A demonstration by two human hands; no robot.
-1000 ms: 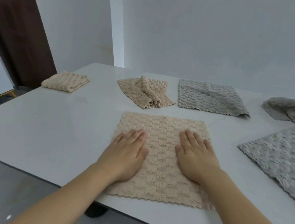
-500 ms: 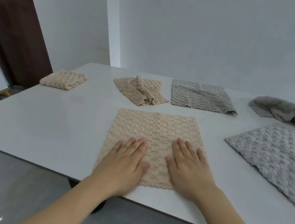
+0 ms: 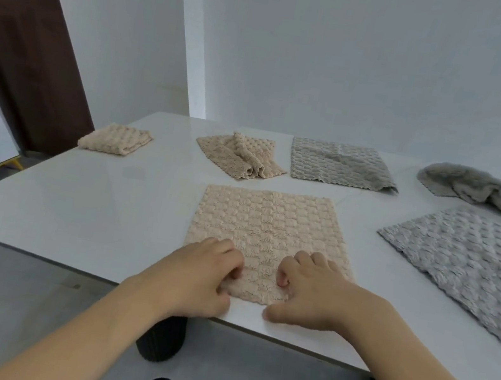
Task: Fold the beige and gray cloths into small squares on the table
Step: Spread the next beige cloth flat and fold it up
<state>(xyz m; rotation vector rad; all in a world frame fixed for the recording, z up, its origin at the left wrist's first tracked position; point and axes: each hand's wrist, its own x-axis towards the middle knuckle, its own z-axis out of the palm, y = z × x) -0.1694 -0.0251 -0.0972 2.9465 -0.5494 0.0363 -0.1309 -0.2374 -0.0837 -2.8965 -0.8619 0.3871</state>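
A beige textured cloth (image 3: 269,226) lies spread flat on the white table (image 3: 97,216), its near edge close to the table's front edge. My left hand (image 3: 200,275) pinches the cloth's near edge on the left, fingers curled. My right hand (image 3: 314,295) pinches the same edge on the right, thumb on the table. A small folded beige square (image 3: 115,139) sits at the far left. A crumpled beige cloth (image 3: 241,158) lies behind the spread one. A flat gray cloth (image 3: 340,164) lies beside it, and a large gray cloth (image 3: 476,266) lies spread at the right.
A bunched gray cloth (image 3: 482,194) rests at the far right of the table. A white wall stands behind the table, and a dark brown door (image 3: 20,25) is at the left. A black ribbed table leg (image 3: 161,338) shows below the front edge.
Both hands slid back over the beige cloth from its middle to its near edge, and their flat fingers curled to pinch that edge.
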